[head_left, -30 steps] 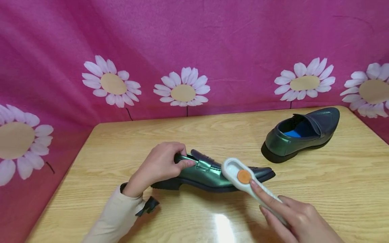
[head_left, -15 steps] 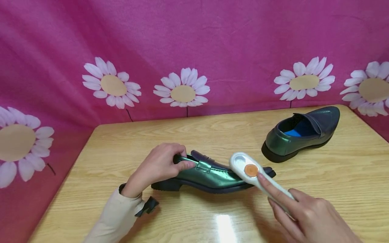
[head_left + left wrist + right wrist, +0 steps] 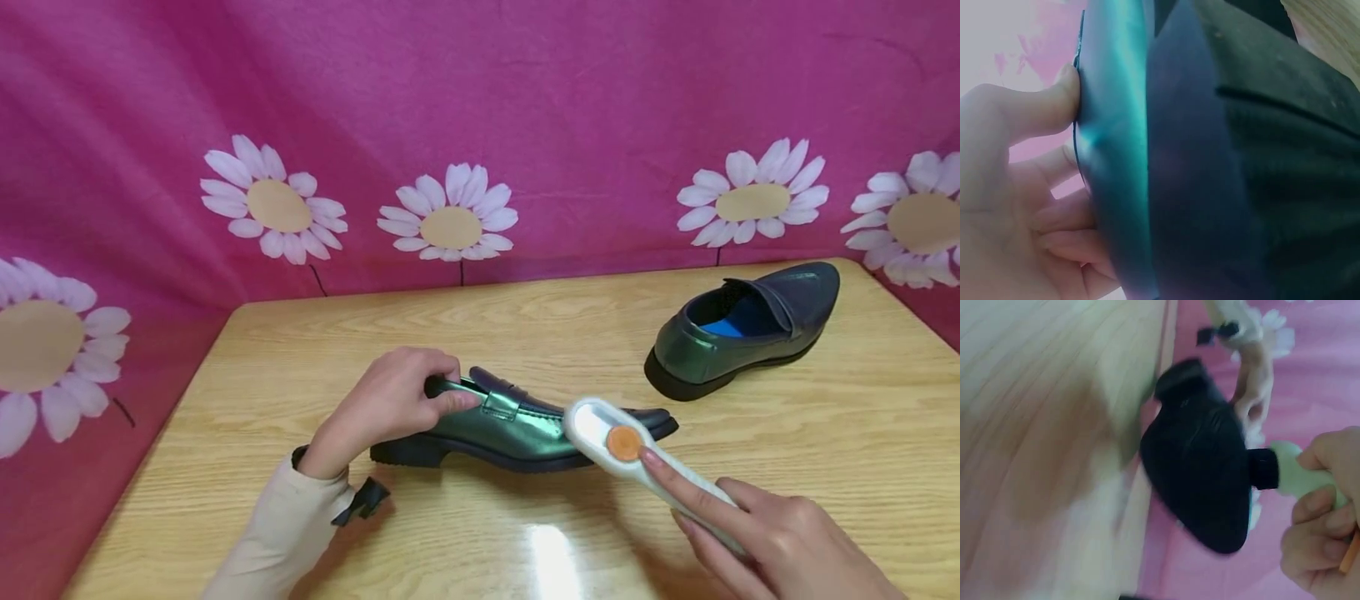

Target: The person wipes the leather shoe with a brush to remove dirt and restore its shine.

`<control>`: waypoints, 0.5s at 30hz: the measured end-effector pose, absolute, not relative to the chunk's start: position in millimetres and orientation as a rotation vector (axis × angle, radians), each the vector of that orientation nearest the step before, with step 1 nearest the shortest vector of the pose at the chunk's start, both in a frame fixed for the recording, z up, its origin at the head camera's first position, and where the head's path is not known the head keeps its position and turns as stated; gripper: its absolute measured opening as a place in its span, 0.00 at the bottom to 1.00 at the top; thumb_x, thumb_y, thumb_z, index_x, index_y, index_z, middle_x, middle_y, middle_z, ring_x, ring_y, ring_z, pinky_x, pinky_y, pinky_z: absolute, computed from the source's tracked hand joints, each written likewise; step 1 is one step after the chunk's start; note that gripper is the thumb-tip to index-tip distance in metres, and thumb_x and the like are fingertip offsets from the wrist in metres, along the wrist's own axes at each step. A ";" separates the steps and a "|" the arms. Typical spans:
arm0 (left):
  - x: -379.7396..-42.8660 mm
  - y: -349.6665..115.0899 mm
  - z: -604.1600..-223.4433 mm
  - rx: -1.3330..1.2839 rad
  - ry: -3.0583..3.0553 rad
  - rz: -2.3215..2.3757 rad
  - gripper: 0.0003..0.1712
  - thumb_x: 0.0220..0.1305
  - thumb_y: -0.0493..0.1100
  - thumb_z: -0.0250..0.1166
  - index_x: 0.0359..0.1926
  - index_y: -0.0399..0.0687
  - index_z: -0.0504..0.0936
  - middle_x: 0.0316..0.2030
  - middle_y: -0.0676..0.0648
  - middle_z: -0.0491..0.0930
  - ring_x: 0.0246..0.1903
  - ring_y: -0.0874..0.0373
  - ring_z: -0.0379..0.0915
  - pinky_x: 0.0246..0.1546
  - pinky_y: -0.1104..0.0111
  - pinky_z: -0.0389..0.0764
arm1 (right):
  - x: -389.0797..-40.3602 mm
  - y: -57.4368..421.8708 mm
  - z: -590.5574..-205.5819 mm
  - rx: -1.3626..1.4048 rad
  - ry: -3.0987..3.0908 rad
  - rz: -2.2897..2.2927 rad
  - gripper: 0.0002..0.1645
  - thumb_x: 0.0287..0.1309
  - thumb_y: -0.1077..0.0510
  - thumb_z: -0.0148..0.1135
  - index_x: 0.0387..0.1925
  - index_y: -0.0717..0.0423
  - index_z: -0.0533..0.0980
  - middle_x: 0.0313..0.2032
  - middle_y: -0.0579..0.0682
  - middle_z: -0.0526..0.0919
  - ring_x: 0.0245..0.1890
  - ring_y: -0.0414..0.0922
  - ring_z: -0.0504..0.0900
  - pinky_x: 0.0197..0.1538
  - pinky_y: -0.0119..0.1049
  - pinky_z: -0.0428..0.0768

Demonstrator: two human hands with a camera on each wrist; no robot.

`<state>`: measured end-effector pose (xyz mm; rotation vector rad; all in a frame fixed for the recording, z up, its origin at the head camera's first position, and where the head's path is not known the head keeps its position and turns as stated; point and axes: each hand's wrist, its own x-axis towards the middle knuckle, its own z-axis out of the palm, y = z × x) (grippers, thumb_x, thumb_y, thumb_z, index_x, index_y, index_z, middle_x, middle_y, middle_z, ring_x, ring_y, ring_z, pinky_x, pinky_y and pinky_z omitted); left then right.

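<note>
My left hand (image 3: 401,396) grips the heel-end opening of a shiny dark green loafer (image 3: 525,437), thumb on the near side. The loafer's toe points right, and its dark sole (image 3: 1210,156) faces the left wrist camera. My right hand (image 3: 776,529) holds a shoe brush (image 3: 663,479) by its pale handle, index finger on the round orange button (image 3: 624,442). The brush head overlaps the loafer's front part in the head view. From the right wrist view, dark bristles (image 3: 1264,469) are right against the upper, beside the black sole (image 3: 1200,469).
A matching loafer (image 3: 738,337) with a blue insole stands at the back right of the wooden table (image 3: 337,325). Behind and at the sides hangs a pink cloth (image 3: 585,100) printed with white daisies.
The brush and my right hand have shifted right along the loafer toward its toe, then slightly down toward me. My left hand and the loafer stay nearly in place.
</note>
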<state>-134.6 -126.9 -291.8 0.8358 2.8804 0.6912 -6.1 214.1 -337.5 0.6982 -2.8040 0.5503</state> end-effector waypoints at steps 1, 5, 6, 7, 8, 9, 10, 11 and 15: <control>-135.2 -126.4 -291.5 0.845 2.879 0.689 0.18 0.57 0.53 0.71 0.20 0.53 0.72 0.17 0.55 0.62 0.22 0.60 0.63 0.25 0.68 0.62 | -5.3 217.6 -338.4 0.627 -2.798 0.527 0.48 0.48 0.58 0.74 0.70 0.34 0.63 0.19 0.26 0.59 0.17 0.24 0.59 0.21 0.23 0.66; -137.6 -124.6 -290.6 0.852 2.878 0.677 0.19 0.58 0.53 0.70 0.20 0.53 0.71 0.17 0.55 0.62 0.22 0.60 0.63 0.25 0.68 0.63 | -5.7 230.2 -343.0 0.432 -2.692 0.516 0.50 0.44 0.65 0.74 0.69 0.38 0.65 0.22 0.29 0.73 0.18 0.26 0.63 0.24 0.20 0.71; -138.0 -124.6 -290.5 0.844 2.878 0.677 0.19 0.58 0.53 0.70 0.20 0.53 0.71 0.17 0.55 0.62 0.22 0.60 0.63 0.25 0.68 0.63 | -6.1 231.7 -344.8 0.414 -2.659 0.527 0.50 0.43 0.66 0.73 0.68 0.40 0.66 0.23 0.31 0.76 0.18 0.27 0.65 0.25 0.19 0.71; -138.2 -124.7 -290.3 0.832 2.877 0.677 0.19 0.58 0.52 0.70 0.20 0.52 0.71 0.16 0.55 0.62 0.22 0.60 0.63 0.25 0.68 0.63 | -6.6 232.1 -346.4 0.408 -2.642 0.549 0.50 0.43 0.67 0.73 0.68 0.41 0.66 0.25 0.35 0.80 0.19 0.28 0.69 0.27 0.19 0.73; -138.5 -124.8 -290.3 0.823 2.877 0.678 0.20 0.58 0.52 0.70 0.20 0.52 0.70 0.16 0.55 0.62 0.22 0.60 0.63 0.25 0.68 0.63 | -6.7 231.4 -348.2 0.415 -2.627 0.558 0.50 0.43 0.68 0.73 0.69 0.42 0.66 0.27 0.38 0.83 0.20 0.29 0.72 0.28 0.19 0.74; -138.6 -125.0 -290.3 0.813 2.878 0.680 0.20 0.58 0.52 0.70 0.20 0.52 0.70 0.16 0.55 0.62 0.22 0.60 0.63 0.25 0.67 0.62 | -6.6 230.4 -350.1 0.441 -2.604 0.563 0.48 0.45 0.67 0.72 0.68 0.44 0.66 0.29 0.41 0.84 0.21 0.30 0.73 0.29 0.19 0.74; -138.6 -125.0 -290.3 0.808 2.876 0.684 0.20 0.58 0.52 0.70 0.19 0.52 0.70 0.16 0.54 0.61 0.21 0.60 0.63 0.25 0.67 0.62 | -5.8 228.4 -351.8 0.469 -2.585 0.579 0.46 0.46 0.66 0.72 0.68 0.45 0.67 0.30 0.42 0.85 0.21 0.30 0.74 0.29 0.19 0.75; -138.7 -124.9 -290.4 0.807 2.875 0.686 0.20 0.58 0.52 0.70 0.19 0.52 0.70 0.16 0.55 0.61 0.21 0.60 0.62 0.25 0.67 0.62 | -4.1 225.7 -353.2 0.487 -2.582 0.597 0.46 0.46 0.66 0.72 0.68 0.45 0.67 0.30 0.41 0.84 0.21 0.29 0.73 0.29 0.19 0.75; -138.8 -123.1 -291.7 0.834 2.869 0.687 0.21 0.58 0.51 0.70 0.19 0.52 0.69 0.16 0.55 0.59 0.21 0.60 0.61 0.25 0.68 0.60 | 3.5 213.7 -357.3 0.600 -2.531 0.673 0.47 0.41 0.67 0.74 0.67 0.49 0.69 0.30 0.39 0.83 0.22 0.26 0.69 0.29 0.16 0.72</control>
